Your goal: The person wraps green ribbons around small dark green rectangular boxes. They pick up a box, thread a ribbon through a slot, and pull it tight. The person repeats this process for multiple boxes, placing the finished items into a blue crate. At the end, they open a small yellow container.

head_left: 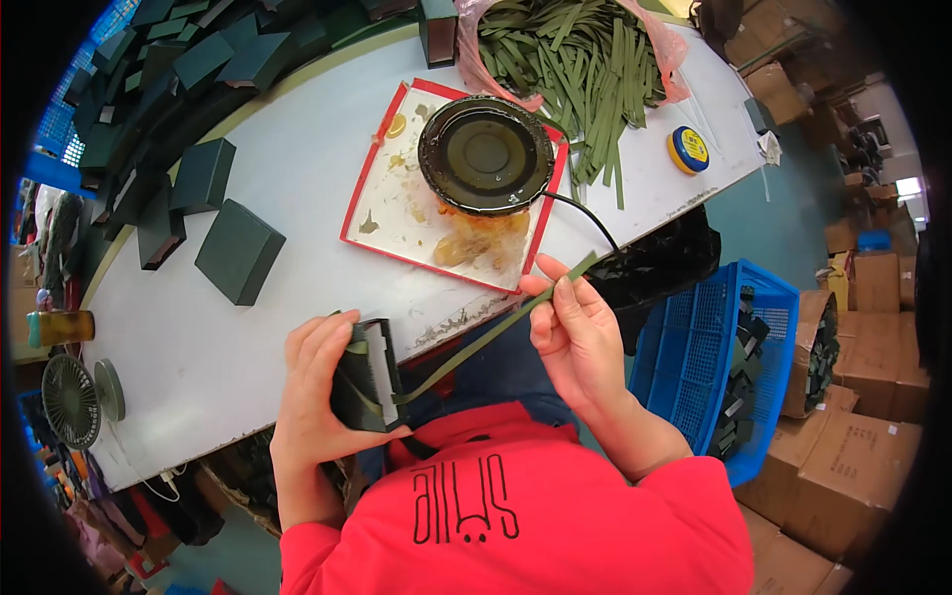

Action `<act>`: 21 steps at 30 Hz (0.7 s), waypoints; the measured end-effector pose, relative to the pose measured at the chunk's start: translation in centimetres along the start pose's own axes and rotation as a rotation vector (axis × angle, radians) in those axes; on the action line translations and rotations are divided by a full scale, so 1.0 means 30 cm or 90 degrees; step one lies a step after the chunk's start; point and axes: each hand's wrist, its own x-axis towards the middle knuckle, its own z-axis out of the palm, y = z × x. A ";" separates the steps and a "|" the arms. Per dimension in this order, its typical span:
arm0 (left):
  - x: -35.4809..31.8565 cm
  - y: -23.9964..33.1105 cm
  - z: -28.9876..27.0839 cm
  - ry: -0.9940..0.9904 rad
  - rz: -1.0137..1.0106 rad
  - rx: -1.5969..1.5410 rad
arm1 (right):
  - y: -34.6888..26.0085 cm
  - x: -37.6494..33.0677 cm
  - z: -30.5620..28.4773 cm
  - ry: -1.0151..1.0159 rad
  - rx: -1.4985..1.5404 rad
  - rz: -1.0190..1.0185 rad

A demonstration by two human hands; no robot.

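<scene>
The left hand (305,397) grasps a dark green box (349,405), fingers along its far side and thumb along its near edge. The right hand (577,339) pinches a flat olive ribbon (466,354) between thumb and forefinger, close to one end; its other fingers are partly curled. The left palm is hidden by the box, and where the ribbon runs inside the box is hard to make out. Faint smudges blur the amber patches on a red-rimmed white tray (369,198), and a round dark plate (486,154) covers part of it. At upper left, many stacked green boxes (243,59) are cut off by the dark fisheye border.

The box lies just right of the left palm, at the near edge of the white table (198,357), left of and below the right hand. The ribbon slants upward between the two.

Dark lettering, upside down here, crosses the person's red shirt (605,506). A yellow and blue round tin (687,150) has a printed lid, and brown cartons (858,461) at right bear small, indistinct print.
</scene>
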 end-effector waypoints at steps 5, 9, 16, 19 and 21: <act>-0.013 -0.006 -0.024 0.030 -0.032 0.009 | 0.003 0.034 0.010 -0.013 0.033 -0.052; -0.015 -0.020 -0.023 0.017 -0.019 0.028 | -0.005 0.078 0.026 -0.065 -0.021 -0.066; 0.059 0.030 0.009 0.002 0.017 -0.028 | -0.046 0.169 0.054 -0.041 -0.204 -0.088; 0.075 0.036 0.024 0.000 0.031 -0.043 | -0.049 0.195 0.057 -0.024 -0.231 -0.091; 0.082 0.037 0.027 -0.023 0.035 -0.043 | -0.046 0.208 0.050 -0.014 -0.238 -0.092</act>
